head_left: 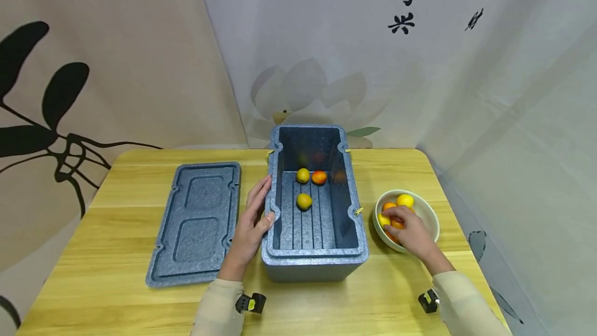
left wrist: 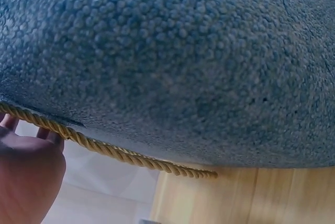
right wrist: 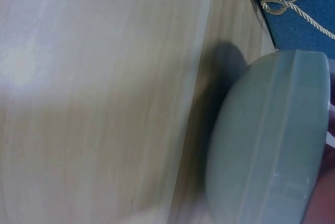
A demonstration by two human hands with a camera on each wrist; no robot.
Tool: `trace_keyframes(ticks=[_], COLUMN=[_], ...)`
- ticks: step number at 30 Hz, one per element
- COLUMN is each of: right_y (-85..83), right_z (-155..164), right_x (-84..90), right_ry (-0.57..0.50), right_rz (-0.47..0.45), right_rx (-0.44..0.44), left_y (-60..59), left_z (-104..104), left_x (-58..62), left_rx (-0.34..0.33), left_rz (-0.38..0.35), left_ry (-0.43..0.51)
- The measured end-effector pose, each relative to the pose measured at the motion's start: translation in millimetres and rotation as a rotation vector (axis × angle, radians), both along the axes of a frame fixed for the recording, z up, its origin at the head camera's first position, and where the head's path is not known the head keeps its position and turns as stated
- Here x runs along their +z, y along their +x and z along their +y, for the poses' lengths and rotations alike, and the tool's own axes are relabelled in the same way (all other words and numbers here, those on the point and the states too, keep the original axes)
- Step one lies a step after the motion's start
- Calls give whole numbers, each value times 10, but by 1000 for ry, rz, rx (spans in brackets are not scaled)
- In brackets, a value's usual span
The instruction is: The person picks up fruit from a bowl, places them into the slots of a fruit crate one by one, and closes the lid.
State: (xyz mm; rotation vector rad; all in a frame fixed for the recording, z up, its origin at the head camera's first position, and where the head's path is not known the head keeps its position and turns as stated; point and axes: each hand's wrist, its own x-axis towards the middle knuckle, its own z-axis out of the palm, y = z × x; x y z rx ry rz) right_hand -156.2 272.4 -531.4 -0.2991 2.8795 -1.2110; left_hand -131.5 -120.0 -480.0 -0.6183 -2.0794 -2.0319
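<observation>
An open blue foam box stands mid-table with two yellow fruits and one orange-red fruit on its ribbed floor. My left hand lies flat against the box's left wall, thumb on the rim; the left wrist view shows that wall, a gold rope and part of the hand. My right hand reaches into a pale bowl of yellow and orange fruits, fingers curled over an orange fruit. The right wrist view shows the bowl's outside.
The box's blue lid lies flat on the wooden table left of my left hand. Printed cloth hangs behind and to the right of the table. The table's right edge runs just past the bowl.
</observation>
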Motion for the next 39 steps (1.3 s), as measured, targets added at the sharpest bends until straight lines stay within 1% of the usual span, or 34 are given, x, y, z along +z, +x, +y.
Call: trace_keyframes(ticks=[7,10,14,17,20,29,33,39], right_y=[-2,-4,-20,-31,-36,-34,-29,-10], right_z=[-10,-14,-29,-40,-45,-49,-52,-46], right_x=[-9,-10,-18,-33,-52,-64,-60,-49], right_ry=[29,64,134,163,168,187,186,154], right_rz=[36,63,97,126,149,152,148,185], right_rx=[24,42,70,95,110,91,75,47], left_y=[22,27,33,37,34,4,5,6], left_z=[-2,-4,-15,-17,-11,24,32,37], left_x=[35,37,40,42,40,13,17,14], left_rx=[-3,-8,-27,-36,-33,-14,-11,-14], left_rz=[-29,-40,-33,-31,-32,-2,-4,-4], left_ry=[4,0,5,11,13,29,33,34])
